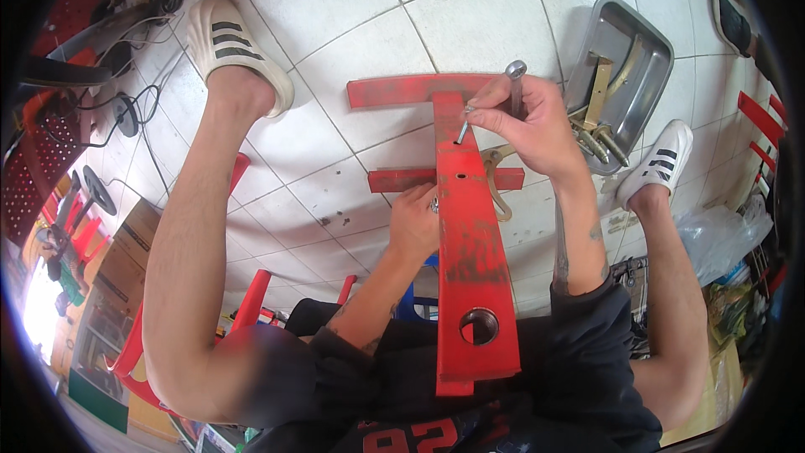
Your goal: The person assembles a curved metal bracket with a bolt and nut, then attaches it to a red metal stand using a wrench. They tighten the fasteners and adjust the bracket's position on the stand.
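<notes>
A long red metal frame (472, 239) with worn paint and several holes runs from my lap away from me, with two crossbars at its far part. My right hand (537, 130) pinches a thin silver bolt (464, 130) between thumb and finger. The bolt is tilted, its lower end at a small hole in the frame. A combination wrench (516, 84) is also tucked in my right hand, ring end up. My left hand (415, 222) is closed against the frame's left edge, fingertips hidden beneath it. A bit of metal shows beside those fingers.
A steel tray (662, 75) with brackets and bolts lies at the right on the white tiled floor (327, 25). A curved brass-coloured bracket (495, 189) sits beneath the frame. Cables (147, 130) are at the left, a plastic bag (725, 231) at the right, another person's shoe (731, 23) at upper right.
</notes>
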{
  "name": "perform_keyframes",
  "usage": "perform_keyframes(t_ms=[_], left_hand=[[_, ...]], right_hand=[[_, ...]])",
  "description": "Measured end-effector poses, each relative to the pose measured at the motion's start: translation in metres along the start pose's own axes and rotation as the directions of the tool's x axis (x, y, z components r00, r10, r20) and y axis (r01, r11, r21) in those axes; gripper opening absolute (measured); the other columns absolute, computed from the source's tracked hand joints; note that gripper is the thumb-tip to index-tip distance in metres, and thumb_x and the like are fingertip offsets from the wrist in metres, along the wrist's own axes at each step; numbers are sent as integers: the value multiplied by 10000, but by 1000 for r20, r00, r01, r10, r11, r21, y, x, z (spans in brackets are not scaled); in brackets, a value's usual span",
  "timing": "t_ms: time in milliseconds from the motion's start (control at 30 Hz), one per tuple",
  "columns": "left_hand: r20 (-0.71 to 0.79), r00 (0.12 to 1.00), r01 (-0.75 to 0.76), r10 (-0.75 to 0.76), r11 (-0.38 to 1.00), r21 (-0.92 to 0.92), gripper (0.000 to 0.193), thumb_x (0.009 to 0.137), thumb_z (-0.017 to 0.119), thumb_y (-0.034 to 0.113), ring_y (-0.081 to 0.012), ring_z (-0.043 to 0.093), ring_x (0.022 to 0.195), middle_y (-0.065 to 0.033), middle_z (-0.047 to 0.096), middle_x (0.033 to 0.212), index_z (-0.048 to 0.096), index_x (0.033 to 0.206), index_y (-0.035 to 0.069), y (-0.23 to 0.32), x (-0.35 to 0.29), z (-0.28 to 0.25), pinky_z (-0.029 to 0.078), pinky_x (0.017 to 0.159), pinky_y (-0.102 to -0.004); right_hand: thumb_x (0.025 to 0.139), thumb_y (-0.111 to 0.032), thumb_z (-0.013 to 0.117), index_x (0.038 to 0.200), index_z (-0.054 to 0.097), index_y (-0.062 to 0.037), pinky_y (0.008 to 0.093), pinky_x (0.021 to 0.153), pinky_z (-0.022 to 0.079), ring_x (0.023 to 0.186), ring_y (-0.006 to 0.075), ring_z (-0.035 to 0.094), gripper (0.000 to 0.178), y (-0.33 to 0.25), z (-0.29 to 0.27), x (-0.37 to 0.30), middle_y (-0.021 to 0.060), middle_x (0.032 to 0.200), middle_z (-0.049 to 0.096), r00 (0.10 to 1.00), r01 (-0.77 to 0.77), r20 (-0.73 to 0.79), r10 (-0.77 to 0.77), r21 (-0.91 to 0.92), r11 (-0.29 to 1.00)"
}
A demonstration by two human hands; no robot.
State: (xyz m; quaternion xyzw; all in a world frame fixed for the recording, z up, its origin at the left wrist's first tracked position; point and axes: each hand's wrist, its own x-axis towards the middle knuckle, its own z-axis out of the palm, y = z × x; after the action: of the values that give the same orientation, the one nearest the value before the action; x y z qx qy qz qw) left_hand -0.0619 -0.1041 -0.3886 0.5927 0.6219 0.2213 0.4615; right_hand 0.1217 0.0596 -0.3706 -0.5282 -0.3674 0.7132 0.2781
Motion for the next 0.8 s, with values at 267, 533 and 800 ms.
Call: perform_keyframes(t_ms=[267, 533, 800], left_hand=[[107, 988, -120, 108, 987, 110, 293, 779, 714, 210, -341, 654, 742, -130, 651, 813, 649, 1003, 32, 8, 13, -17, 533, 653, -433], [37, 992, 126, -121, 967, -221, 242, 774, 717, 148, -355, 649, 692, -130, 659, 804, 648, 982, 44, -21, -1, 12, 531, 615, -429], [63, 981, -186, 183, 981, 56, 285, 744, 722, 165, -330, 651, 703, -109, 646, 799, 649, 995, 51, 15, 20, -22, 528, 617, -431]], right_hand=[[847, -29, 794, 886, 693, 24, 255, 734, 523, 804, 96, 657, 120, -13, -3, -3, 62, 881, 718, 999, -45, 25, 47, -55, 997], [849, -124, 814, 883, 728, 27, 266, 731, 533, 789, 113, 672, 177, -14, 2, -4, 100, 900, 749, 999, -23, 24, 23, -6, 1000], [859, -96, 792, 896, 734, 23, 253, 706, 513, 759, 96, 651, 137, -10, 1, 1, 68, 845, 736, 999, 13, 33, -11, -64, 998]])
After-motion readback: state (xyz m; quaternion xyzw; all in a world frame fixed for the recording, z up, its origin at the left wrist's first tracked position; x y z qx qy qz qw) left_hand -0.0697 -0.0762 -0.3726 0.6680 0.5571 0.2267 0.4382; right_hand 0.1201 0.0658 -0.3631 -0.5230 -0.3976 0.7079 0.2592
